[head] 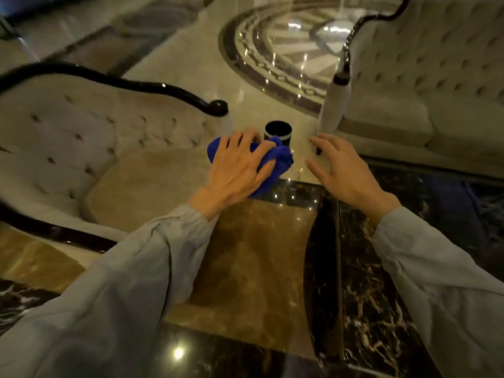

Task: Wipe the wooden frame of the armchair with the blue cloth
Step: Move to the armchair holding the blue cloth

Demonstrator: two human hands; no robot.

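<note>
Polished marble floor (191,75), cream with dark borders, lots of light glare. Circular mosaic medallion (275,55) inlaid upper centre, dark chain-pattern ring around it. Tufted beige sofa (425,85) at right, dark glossy trim along its curved top edge, seat cushion low at the front. Small black cylindrical bin (278,131) with a pale band stands on the floor between the two seats. Nearest the camera: a bench (253,268) with a brown marble panel framed in black veined marble, ceiling lights reflecting in it. Motion blur at left edge.
</note>
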